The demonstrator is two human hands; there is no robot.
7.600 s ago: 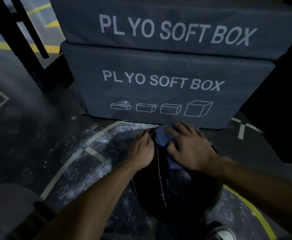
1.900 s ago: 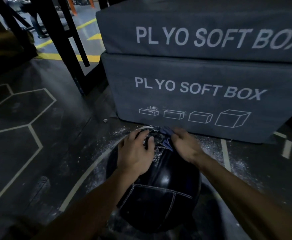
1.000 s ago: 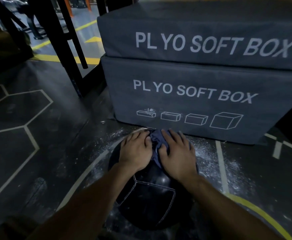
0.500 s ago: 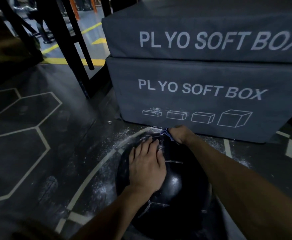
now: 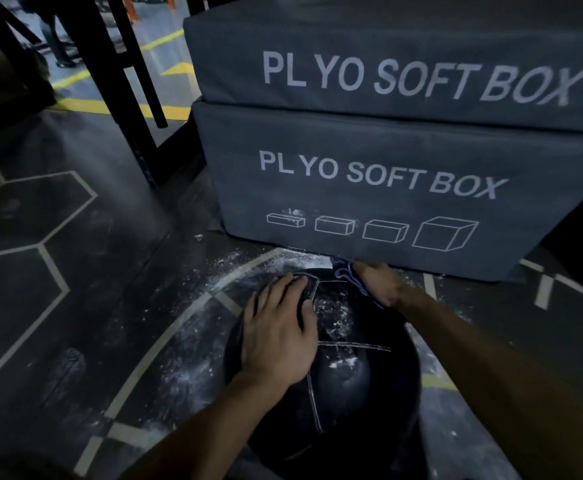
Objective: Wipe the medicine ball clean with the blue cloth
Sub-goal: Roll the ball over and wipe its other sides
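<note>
blue cloth (image 5: pixel 347 274) bunched in right hand (image 5: pixel 380 284); left hand (image 5: pixel 279 336) flat on medicine ball (image 5: pixel 349 379).

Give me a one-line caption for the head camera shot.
Left hand steadies chalk-dusted medicine ball; right hand holds blue cloth.

The single head-worn camera looks forward and steeply down, close above the hands (image 5: pixel 279 334), toward the floor (image 5: pixel 75 306).

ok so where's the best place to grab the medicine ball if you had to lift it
Cup the medicine ball low on both sides with open palms, from left and right. It is round, smooth and handleless, too wide for one hand; the left hand only rests flat on top.
</note>
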